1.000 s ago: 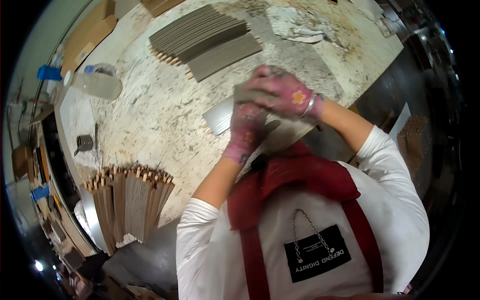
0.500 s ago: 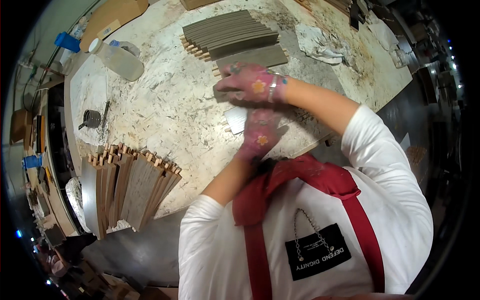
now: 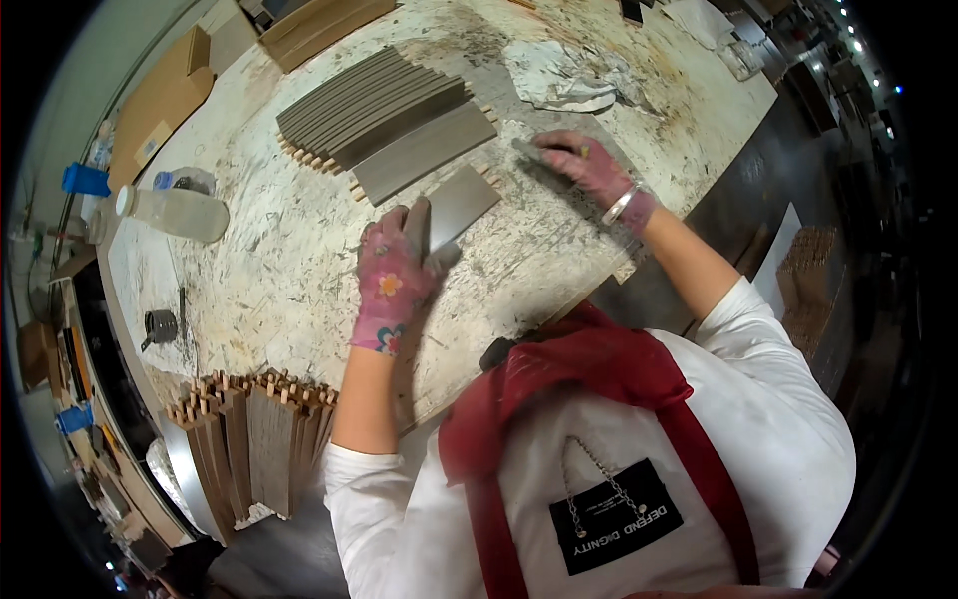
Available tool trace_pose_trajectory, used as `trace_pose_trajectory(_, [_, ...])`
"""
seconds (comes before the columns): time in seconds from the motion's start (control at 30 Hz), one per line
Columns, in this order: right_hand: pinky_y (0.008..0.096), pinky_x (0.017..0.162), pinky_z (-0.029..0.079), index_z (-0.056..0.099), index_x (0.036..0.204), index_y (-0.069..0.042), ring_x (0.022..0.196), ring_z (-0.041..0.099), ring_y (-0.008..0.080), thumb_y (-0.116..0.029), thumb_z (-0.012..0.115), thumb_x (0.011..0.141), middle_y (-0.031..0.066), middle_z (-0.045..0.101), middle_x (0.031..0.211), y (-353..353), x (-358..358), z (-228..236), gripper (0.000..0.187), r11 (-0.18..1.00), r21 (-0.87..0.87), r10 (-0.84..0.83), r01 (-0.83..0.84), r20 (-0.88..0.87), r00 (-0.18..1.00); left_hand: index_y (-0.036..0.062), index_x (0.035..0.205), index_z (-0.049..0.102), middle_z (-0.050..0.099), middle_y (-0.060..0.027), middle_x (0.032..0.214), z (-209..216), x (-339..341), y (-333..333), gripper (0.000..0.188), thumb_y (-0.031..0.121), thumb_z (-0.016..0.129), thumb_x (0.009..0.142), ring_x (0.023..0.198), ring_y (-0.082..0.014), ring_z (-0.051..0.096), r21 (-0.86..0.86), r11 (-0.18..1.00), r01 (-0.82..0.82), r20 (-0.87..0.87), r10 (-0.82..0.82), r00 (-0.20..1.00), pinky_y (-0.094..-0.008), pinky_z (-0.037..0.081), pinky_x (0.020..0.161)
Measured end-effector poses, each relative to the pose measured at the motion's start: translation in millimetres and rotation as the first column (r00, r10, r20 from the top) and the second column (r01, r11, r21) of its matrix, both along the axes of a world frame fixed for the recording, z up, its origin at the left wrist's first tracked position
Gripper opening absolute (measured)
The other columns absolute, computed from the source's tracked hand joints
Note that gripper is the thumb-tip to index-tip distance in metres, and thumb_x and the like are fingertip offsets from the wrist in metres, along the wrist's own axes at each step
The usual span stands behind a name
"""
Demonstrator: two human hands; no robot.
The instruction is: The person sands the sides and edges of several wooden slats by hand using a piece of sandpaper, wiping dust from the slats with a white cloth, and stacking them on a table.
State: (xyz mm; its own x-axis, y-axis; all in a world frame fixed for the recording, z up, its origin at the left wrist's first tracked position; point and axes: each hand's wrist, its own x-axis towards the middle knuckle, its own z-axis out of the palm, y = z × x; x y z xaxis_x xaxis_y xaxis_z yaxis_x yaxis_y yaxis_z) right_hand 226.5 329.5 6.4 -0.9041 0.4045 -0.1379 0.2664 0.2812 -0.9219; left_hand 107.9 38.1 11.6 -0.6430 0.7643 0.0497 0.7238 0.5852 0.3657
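Both hands wear pink gloves with a flower print. My left hand [image 3: 391, 262] is closed on the left end of a short grey board [image 3: 465, 207], which lies tilted over the table with wooden dowel pegs at its far right end. Right of the board and apart from it, my right hand [image 3: 591, 172] pinches a small flat grey piece [image 3: 529, 151], too blurred to name. Just beyond the board lies another grey board [image 3: 427, 152] with pegs at its ends. It lies against a row of similar boards [image 3: 369, 105] leaning closely together.
More pegged boards [image 3: 249, 439] stand bunched at the table's near left edge. A bottle of cloudy liquid [image 3: 180, 214], a dark coil [image 3: 162, 326] and a blue container [image 3: 86, 181] are on the left. Crumpled white paper [image 3: 564, 78] and a cardboard box [image 3: 324, 30] lie at the far side.
My hands, close together before, have moved apart: the left to the left with the board in its grip, the right to the right with the grey piece. The whole view has turned and shifted.
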Motion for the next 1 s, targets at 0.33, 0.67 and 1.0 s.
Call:
trace_pose_trajectory(0.33, [0.0432, 0.086, 0.054, 0.065, 0.117, -0.009, 0.096, 0.064, 0.0376, -0.028, 0.067, 0.09, 0.0214, 0.062, 0.113, -71.2, -22.9, -26.0, 0.033, 0.853, 0.519, 0.089, -0.059, -0.035, 0.995, 0.0197, 0.137, 0.057, 0.054, -0.0141, 0.13, -28.5, 22.9, 0.5, 0.067, 0.02, 0.081, 0.075, 0.12, -0.0352, 0.051, 0.107, 0.991, -0.081, -0.104, 0.092, 0.99, -0.0479, 0.041, 0.102])
trace_pose_trajectory(0.67, [0.0395, 0.093, 0.051, 0.066, 0.12, -0.008, 0.098, 0.064, 0.0327, -0.033, 0.064, 0.091, 0.0153, 0.067, 0.104, -53.9, 16.1, 37.0, 0.038, 0.884, 0.399, 0.235, -0.245, 0.075, 0.969, 0.0101, 0.132, 0.061, 0.051, -0.0154, 0.141, -49.1, 80.3, -2.8, 0.047, 0.02, 0.064, 0.086, 0.133, -0.0344, 0.044, 0.144, 0.979, 0.146, -0.241, -0.108, 0.964, -0.0532, 0.031, 0.113])
trace_pose_trajectory(1.0, [0.0472, 0.077, 0.054, 0.068, 0.099, -0.013, 0.089, 0.066, 0.0378, -0.032, 0.065, 0.084, 0.0179, 0.065, 0.097, -176.0, -93.4, -10.0, 0.024, 0.597, 0.513, 0.622, -0.616, 0.189, 0.76, 0.0081, 0.114, 0.066, 0.058, -0.0156, 0.126, -70.7, 98.0, 0.8, 0.031, 0.02, 0.065, 0.086, 0.121, -0.0375, 0.051, 0.267, 0.964, 0.014, -0.003, -0.014, 1.0, -0.0541, 0.039, 0.104])
